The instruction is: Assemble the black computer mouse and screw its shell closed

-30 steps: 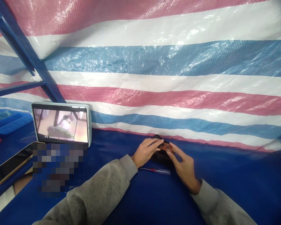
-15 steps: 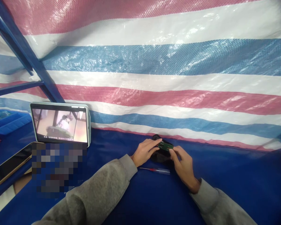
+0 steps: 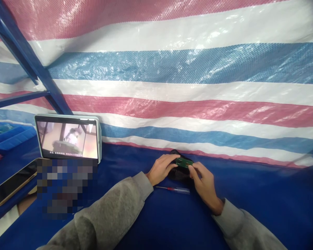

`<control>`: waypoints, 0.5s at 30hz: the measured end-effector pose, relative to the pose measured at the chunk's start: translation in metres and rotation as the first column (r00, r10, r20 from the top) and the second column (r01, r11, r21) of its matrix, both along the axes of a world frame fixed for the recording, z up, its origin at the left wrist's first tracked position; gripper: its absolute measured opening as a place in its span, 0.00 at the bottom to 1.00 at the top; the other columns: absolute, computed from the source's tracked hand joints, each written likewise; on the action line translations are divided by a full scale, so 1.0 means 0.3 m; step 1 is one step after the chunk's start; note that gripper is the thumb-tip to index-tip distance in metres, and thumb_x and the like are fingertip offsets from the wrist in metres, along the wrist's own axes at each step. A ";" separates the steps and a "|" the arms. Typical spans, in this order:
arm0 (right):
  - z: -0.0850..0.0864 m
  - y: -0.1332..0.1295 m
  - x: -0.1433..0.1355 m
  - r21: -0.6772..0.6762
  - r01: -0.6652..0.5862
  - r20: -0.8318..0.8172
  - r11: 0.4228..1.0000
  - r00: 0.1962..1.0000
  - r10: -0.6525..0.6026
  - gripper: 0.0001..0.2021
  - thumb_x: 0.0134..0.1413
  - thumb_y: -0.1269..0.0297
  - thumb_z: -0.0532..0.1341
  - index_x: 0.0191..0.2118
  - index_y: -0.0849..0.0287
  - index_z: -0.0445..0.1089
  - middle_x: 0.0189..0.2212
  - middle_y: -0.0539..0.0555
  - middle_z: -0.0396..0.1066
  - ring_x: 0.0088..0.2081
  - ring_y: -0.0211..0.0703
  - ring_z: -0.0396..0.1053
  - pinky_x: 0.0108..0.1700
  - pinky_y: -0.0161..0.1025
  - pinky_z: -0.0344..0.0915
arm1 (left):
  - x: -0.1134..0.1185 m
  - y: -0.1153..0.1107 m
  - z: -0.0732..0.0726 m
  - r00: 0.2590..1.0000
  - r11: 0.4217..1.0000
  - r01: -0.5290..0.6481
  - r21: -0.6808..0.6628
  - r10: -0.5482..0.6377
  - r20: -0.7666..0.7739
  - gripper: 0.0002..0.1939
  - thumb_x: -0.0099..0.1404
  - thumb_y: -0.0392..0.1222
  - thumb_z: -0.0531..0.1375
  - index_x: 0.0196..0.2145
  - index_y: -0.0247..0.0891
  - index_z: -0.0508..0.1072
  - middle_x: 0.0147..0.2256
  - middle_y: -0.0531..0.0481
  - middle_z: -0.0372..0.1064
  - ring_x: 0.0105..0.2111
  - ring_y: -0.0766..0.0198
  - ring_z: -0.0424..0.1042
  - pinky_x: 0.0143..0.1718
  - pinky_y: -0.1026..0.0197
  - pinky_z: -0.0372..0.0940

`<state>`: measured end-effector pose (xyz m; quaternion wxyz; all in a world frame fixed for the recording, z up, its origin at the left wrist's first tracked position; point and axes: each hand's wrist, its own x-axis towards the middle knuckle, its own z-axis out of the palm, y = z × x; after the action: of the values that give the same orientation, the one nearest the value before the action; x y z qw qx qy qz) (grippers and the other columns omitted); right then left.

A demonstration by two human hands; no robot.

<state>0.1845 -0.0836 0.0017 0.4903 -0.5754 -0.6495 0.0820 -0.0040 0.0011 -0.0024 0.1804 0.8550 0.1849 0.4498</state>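
Between my two hands is a small green circuit board [image 3: 184, 162], held by its ends. My left hand [image 3: 162, 168] pinches the left end with thumb and fingers. At the other end, my right hand [image 3: 203, 181] grips the board between thumb and fingertips. Beneath the board lies a black object [image 3: 177, 174], partly covered by my hands, its kind unclear. Just in front of it on the blue surface rests a screwdriver [image 3: 176, 190] with a clear and red handle, its thin shaft pointing left.
At the left a tablet [image 3: 67, 139] stands propped, playing a video. A phone [image 3: 13, 182] lies near a blurred-out patch. A blue compartment tray [image 3: 15, 137] sits at far left, below a blue metal frame [image 3: 36, 66]. Striped plastic sheeting [image 3: 187, 69] hangs behind the blue table [image 3: 271, 194].
The green board has tilted very slightly between my fingers. My hands stay in nearly the same place, and the screwdriver has not moved.
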 end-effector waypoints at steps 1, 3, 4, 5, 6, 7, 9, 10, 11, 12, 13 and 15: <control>0.000 0.000 0.000 0.004 0.002 0.001 1.000 1.000 -0.002 0.14 0.64 0.58 0.54 0.28 0.56 0.67 0.24 0.49 0.67 0.26 0.38 0.65 0.32 0.37 0.63 | -0.001 0.000 0.000 1.000 1.000 0.002 -0.008 -0.002 -0.004 0.16 0.73 0.44 0.53 0.56 0.40 0.66 0.50 0.44 0.72 0.50 0.59 0.72 0.53 0.54 0.68; -0.001 0.001 0.001 0.010 0.004 -0.002 1.000 1.000 -0.004 0.14 0.64 0.58 0.54 0.28 0.56 0.67 0.24 0.49 0.67 0.26 0.38 0.66 0.32 0.37 0.63 | -0.001 -0.001 0.001 1.000 1.000 0.004 -0.016 -0.004 -0.004 0.16 0.73 0.44 0.53 0.56 0.40 0.65 0.50 0.44 0.72 0.50 0.59 0.72 0.53 0.54 0.68; -0.002 0.001 0.002 0.010 0.003 -0.005 1.000 1.000 -0.003 0.14 0.64 0.58 0.54 0.28 0.56 0.67 0.25 0.49 0.67 0.26 0.38 0.66 0.32 0.37 0.63 | 0.000 -0.001 0.000 1.000 1.000 0.005 -0.018 -0.005 -0.003 0.16 0.73 0.43 0.53 0.57 0.40 0.65 0.50 0.44 0.72 0.50 0.59 0.72 0.53 0.54 0.68; -0.005 0.002 0.003 0.006 0.000 -0.011 1.000 1.000 0.000 0.14 0.63 0.58 0.54 0.29 0.56 0.68 0.25 0.49 0.67 0.26 0.38 0.66 0.32 0.37 0.63 | 0.000 0.000 0.000 1.000 1.000 0.006 -0.020 -0.006 -0.002 0.16 0.73 0.43 0.53 0.57 0.40 0.65 0.51 0.44 0.71 0.50 0.59 0.72 0.53 0.55 0.68; -0.008 0.002 0.004 0.001 -0.004 -0.019 1.000 1.000 0.004 0.13 0.63 0.58 0.54 0.29 0.56 0.68 0.25 0.50 0.67 0.27 0.39 0.66 0.32 0.37 0.64 | 0.001 0.000 -0.001 1.000 1.000 0.006 -0.022 -0.006 -0.003 0.16 0.73 0.43 0.53 0.57 0.40 0.65 0.51 0.45 0.71 0.50 0.59 0.72 0.53 0.55 0.68; -0.012 0.002 0.004 -0.006 -0.007 -0.035 1.000 0.999 0.007 0.12 0.63 0.58 0.55 0.31 0.56 0.69 0.26 0.50 0.68 0.27 0.39 0.67 0.33 0.38 0.64 | 0.002 0.000 -0.002 1.000 1.000 0.004 -0.023 -0.005 -0.005 0.16 0.73 0.43 0.53 0.57 0.40 0.65 0.51 0.45 0.71 0.50 0.59 0.72 0.53 0.55 0.67; -0.021 0.002 0.004 -0.022 0.001 -0.085 1.000 0.996 -0.003 0.11 0.62 0.57 0.56 0.39 0.57 0.71 0.30 0.52 0.71 0.29 0.40 0.69 0.34 0.39 0.67 | 0.004 0.000 -0.003 1.000 1.000 -0.001 -0.019 0.001 -0.009 0.16 0.73 0.43 0.53 0.57 0.40 0.65 0.51 0.45 0.71 0.51 0.59 0.71 0.54 0.55 0.67; -0.025 0.001 0.003 -0.030 0.008 -0.111 1.000 0.994 -0.011 0.12 0.62 0.57 0.57 0.45 0.57 0.71 0.31 0.53 0.72 0.30 0.40 0.69 0.35 0.39 0.68 | 0.004 -0.001 -0.003 1.000 1.000 -0.006 -0.015 0.006 -0.007 0.16 0.73 0.44 0.53 0.57 0.41 0.65 0.51 0.45 0.71 0.51 0.59 0.71 0.54 0.55 0.67; -0.028 0.000 0.002 -0.034 0.014 -0.131 0.999 0.991 -0.018 0.15 0.61 0.57 0.58 0.50 0.57 0.69 0.32 0.53 0.72 0.30 0.41 0.70 0.36 0.40 0.69 | 0.004 -0.001 -0.002 1.000 1.000 -0.010 -0.011 0.010 -0.006 0.16 0.73 0.44 0.53 0.57 0.41 0.65 0.51 0.45 0.71 0.51 0.60 0.71 0.54 0.55 0.67; -0.031 0.000 0.000 -0.033 0.018 -0.142 0.999 0.990 -0.023 0.19 0.60 0.57 0.59 0.54 0.57 0.67 0.33 0.52 0.72 0.31 0.41 0.71 0.37 0.40 0.70 | 0.004 -0.002 -0.001 1.000 1.000 -0.014 -0.010 0.014 -0.004 0.16 0.73 0.43 0.53 0.57 0.41 0.65 0.51 0.46 0.71 0.51 0.60 0.71 0.54 0.56 0.67; -0.033 -0.001 -0.001 -0.027 0.021 -0.141 0.999 0.990 -0.025 0.21 0.59 0.57 0.60 0.56 0.57 0.65 0.32 0.52 0.72 0.30 0.40 0.71 0.37 0.40 0.70 | 0.004 -0.002 0.000 1.000 1.000 -0.018 -0.012 0.018 -0.003 0.17 0.73 0.44 0.53 0.57 0.41 0.64 0.51 0.46 0.71 0.51 0.60 0.71 0.54 0.56 0.67; -0.035 -0.001 -0.003 -0.007 0.027 -0.118 1.000 0.993 -0.028 0.22 0.58 0.58 0.61 0.57 0.57 0.65 0.31 0.50 0.72 0.30 0.39 0.71 0.37 0.40 0.70 | 0.003 -0.003 0.002 1.000 0.999 -0.024 -0.022 0.024 -0.008 0.17 0.73 0.44 0.53 0.58 0.41 0.64 0.52 0.46 0.71 0.51 0.60 0.71 0.54 0.56 0.67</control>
<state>0.1837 -0.0840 -0.0089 0.5275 -0.5797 -0.6110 0.1109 -0.0030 0.0003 -0.0017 0.1836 0.8522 0.2009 0.4468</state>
